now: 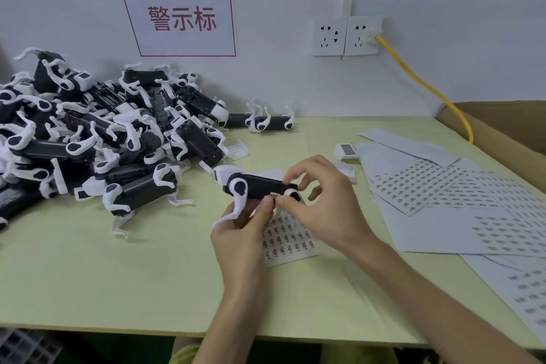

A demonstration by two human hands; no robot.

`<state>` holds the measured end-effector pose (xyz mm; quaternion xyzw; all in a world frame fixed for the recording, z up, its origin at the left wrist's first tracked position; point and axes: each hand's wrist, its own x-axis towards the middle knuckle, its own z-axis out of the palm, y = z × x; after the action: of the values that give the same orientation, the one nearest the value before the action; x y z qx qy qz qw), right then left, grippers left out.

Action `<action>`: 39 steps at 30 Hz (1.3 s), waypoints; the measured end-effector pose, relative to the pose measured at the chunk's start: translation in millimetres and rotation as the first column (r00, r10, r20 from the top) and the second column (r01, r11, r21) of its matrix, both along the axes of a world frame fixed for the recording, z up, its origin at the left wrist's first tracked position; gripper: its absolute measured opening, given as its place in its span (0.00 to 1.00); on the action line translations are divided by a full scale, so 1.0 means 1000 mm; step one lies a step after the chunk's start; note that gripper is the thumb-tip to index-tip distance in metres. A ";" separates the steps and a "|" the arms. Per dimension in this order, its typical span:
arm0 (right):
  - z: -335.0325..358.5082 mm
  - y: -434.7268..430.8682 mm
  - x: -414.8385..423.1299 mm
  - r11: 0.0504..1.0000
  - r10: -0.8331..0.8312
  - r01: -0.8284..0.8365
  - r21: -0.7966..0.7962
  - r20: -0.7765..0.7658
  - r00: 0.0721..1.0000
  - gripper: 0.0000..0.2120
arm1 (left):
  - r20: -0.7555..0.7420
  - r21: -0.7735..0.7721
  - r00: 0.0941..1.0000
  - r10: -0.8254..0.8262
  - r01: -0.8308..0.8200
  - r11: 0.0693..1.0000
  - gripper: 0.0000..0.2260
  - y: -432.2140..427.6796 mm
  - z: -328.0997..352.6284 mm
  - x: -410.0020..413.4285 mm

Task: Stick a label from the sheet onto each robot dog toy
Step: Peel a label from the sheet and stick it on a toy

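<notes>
The left hand (240,233) comes up over the near edge of the pale green table (118,269), its fingers and thumb curled around the underside of one robot dog toy (257,186) held just above the tabletop. The right hand (322,210) meets it from the other side, thumb and forefinger pinching the toy's rear end, where a small label (274,194) sits on the black body right at the two thumb tips. The toy's white head points away from the right hand, one white leg hanging down past the left palm.

Directly beneath both hands lies one label sheet (288,241), partly covered by them. Beyond the right hand several more sheets (443,186) overlap in a loose spread reaching the table's right edge; their exact number cannot be told. A cardboard box (502,127) stands past that edge.

Out past the left hand is a heap of robot dogs (97,133), too tangled to count, with one lone dog (266,121) lying against the wall. Bare tabletop stretches from the left hand outward to the near edge. A small white barcoded part (347,151) rests beyond the right fingers.

On the wall: one sign (183,15), two sockets (347,35), one yellow cable (428,89).
</notes>
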<state>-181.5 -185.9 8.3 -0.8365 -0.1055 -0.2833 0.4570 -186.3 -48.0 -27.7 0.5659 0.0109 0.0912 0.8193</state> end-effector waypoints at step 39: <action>0.000 0.000 -0.003 0.975 0.214 -0.204 0.085 -0.124 0.969 0.19 | -0.061 -0.144 0.998 -0.001 -0.008 0.990 0.06 0.000 0.008 -0.005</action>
<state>-184.5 -185.8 8.6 -0.8209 -0.1523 -0.1810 0.5198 -191.0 -47.7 -19.5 0.5079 0.0435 0.0742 0.8571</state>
